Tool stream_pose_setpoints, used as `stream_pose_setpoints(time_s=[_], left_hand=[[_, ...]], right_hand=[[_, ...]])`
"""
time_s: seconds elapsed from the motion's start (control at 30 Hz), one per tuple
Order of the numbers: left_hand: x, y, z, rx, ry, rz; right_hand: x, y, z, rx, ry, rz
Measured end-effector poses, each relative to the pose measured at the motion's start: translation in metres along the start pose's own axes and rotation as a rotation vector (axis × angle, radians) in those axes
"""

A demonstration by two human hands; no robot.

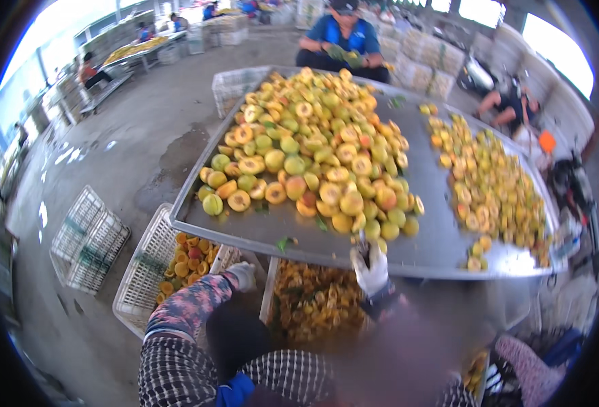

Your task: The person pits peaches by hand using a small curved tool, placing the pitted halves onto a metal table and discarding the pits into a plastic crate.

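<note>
My right hand point(370, 269), in a white glove, is at the near rim of the metal table point(421, 254), gripping a small metal hand tool point(363, 244) whose exact kind is unclear. Its tip is close to the nearest fruits of a big heap of yellow peaches point(325, 142), many of them cut in half. My left hand point(245, 276), gloved too, is below the table edge, beside a white plastic crate point(136, 274) with pitted peach halves point(190, 262). Whether its fingers hold anything is hidden. Between my hands, under the rim, a container of peach pits and scraps point(314, 300) shows.
A second peach heap point(497, 188) covers the table's right side. Across from me sits a gloved person point(347, 40) with fruit in hand. Another crate point(90, 241) stands on the floor at left. Green leaves point(284, 244) lie on the metal. Stacked crates point(426, 61) are behind.
</note>
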State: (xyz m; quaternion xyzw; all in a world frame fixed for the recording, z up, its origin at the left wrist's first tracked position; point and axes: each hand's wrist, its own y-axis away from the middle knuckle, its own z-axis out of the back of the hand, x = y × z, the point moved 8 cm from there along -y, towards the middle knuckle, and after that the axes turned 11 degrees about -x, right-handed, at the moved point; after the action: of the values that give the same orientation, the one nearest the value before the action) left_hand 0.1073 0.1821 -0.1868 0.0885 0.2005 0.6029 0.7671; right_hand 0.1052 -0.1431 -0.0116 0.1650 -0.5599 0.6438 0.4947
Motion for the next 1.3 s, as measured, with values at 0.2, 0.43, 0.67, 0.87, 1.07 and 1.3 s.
stream_pose_setpoints(time_s=[0.2, 0.43, 0.67, 0.87, 1.07, 1.3], left_hand=[[0.028, 0.070, 0.081, -0.167, 0.064, 0.024], [0.044, 0.133, 0.188, -0.510, -0.165, 0.283], [-0.094, 0.021, 0.250, -0.924, 0.142, -0.360], [-0.166, -0.112, 0.223, -0.718, 0.136, -0.274], [-0.193, -0.134, 0.201, -0.573, 0.025, -0.144], [-0.174, -0.029, 0.205, -0.474, 0.986, -0.008]], right_hand=[[0.022, -0.011, 0.006, 0.000, -0.224, -0.088], [-0.015, 0.015, 0.001, -0.035, -0.700, -0.526], [0.004, 0.062, 0.002, 0.083, -0.623, -0.584], [0.031, 0.078, 0.009, 0.226, -0.458, -0.689], [0.011, 0.088, 0.017, 0.213, -0.477, -0.576], [0.019, 0.077, 0.023, 0.162, -0.395, -0.496]])
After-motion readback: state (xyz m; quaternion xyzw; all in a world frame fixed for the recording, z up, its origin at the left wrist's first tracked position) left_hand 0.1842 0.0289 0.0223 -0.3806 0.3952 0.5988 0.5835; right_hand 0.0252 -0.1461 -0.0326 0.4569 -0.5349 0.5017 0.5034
